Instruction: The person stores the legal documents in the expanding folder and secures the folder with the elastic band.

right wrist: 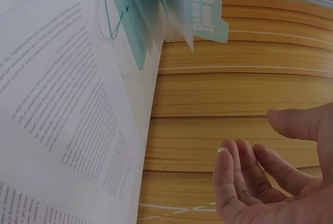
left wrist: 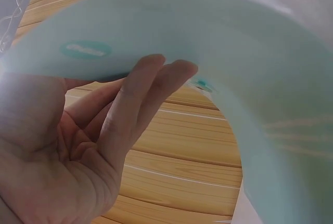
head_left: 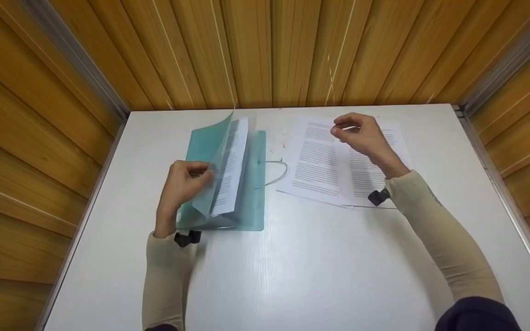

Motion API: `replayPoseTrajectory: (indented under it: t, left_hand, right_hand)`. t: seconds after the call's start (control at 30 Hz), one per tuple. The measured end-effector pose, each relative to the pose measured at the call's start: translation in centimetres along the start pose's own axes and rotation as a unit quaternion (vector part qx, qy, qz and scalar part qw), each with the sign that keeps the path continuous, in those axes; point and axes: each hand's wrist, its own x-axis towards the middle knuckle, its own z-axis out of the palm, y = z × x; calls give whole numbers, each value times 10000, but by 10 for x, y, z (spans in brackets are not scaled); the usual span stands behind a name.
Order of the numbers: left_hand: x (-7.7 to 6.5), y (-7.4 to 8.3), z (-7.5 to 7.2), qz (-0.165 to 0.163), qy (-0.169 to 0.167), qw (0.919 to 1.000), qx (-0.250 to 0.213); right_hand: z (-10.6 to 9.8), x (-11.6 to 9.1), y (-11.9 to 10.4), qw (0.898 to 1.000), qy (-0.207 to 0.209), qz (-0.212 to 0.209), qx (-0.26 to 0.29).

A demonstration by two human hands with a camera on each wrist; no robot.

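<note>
A teal translucent folder point(head_left: 256, 202) lies on the left part of the table, partly opened. My left hand point(head_left: 179, 184) pinches its lifted cover point(left wrist: 171, 21) near the edge, and in the left wrist view the cover bends in an arc over the fingers. Printed sheets point(head_left: 233, 170) stand tilted inside the folder. An elastic cord point(head_left: 285, 170) loops out from its right edge. Over the loose printed papers point(head_left: 313, 161) on the right hovers my right hand point(head_left: 361, 135), its fingers loosely bent and holding nothing. The right wrist view shows its thumb apart from the fingers point(right wrist: 226, 182).
A white table point(head_left: 292, 271) carries everything. Wood-plank walls point(head_left: 288, 55) close it in at the back and both sides. In the left wrist view a white cable point(left wrist: 21, 0) shows at the top left corner.
</note>
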Motion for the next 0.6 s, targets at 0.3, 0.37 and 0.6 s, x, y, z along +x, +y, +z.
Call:
replayPoseTrajectory:
  t: [0.3, 0.37, 0.6]
  left_hand:
    - [-1, -4, 0, 102, 39, 9999, -99]
    - [-1, -4, -1, 97, 65, 9999, -99]
    - [0, -2, 0, 76, 51, 9999, -57]
  right_hand:
    - [-11, -7, 10, 9998, 89, 95, -173]
    - [-13, -7, 12, 9997, 99, 121, -197]
    - [-21, -9, 22, 9994, 166, 162, -267]
